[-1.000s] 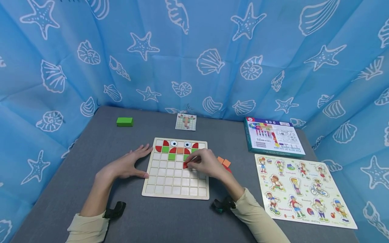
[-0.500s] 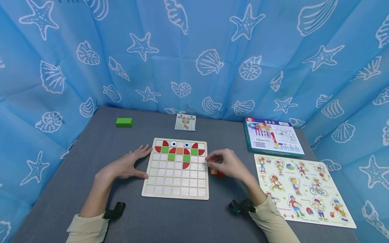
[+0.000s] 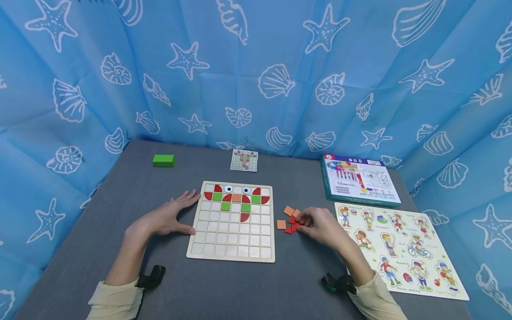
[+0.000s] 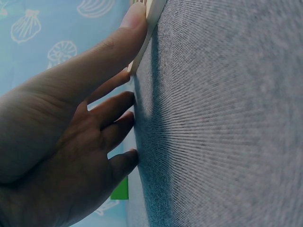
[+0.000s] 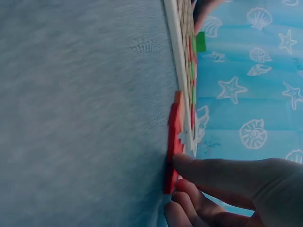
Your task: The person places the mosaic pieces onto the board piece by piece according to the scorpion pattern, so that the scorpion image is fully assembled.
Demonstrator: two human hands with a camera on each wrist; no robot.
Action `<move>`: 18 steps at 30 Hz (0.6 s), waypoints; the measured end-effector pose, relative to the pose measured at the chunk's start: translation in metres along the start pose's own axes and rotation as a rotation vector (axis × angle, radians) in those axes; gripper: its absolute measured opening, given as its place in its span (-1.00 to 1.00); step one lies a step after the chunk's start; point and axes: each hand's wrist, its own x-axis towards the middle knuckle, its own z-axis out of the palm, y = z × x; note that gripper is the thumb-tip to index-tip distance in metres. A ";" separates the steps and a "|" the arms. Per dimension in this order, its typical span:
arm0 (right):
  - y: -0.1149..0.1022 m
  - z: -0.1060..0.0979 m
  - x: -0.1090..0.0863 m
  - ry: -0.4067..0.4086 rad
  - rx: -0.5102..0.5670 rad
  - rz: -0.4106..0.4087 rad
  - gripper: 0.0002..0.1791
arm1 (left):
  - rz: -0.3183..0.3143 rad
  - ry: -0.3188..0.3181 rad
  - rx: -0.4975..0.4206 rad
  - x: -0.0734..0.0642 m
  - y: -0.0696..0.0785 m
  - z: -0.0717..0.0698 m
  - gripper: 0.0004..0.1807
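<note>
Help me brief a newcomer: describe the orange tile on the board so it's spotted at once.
On the grey table, find the grid board beside the left hand. In its second row from the far edge, the orange tile sits between two red pieces. It is the board's only orange piece; the other orange squares lie off it, near the right hand.

Left grip (image 3: 166,217) touching gridded board (image 3: 230,240), right grip (image 3: 321,226) on red pieces (image 3: 293,225), orange squares (image 3: 282,224) alongside, blue curtain (image 3: 244,95) behind
</note>
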 end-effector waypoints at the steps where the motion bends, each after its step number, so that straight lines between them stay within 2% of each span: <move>1: 0.001 0.001 -0.001 0.013 -0.013 0.006 -0.89 | -0.004 0.000 0.000 0.000 0.000 0.000 0.25; 7: 0.007 0.003 -0.006 0.052 -0.024 0.018 -0.86 | -0.008 0.004 0.001 0.000 0.001 0.000 0.25; 18: 0.009 0.004 -0.010 0.041 -0.014 0.060 -0.85 | -0.004 0.003 0.007 -0.002 0.002 -0.001 0.24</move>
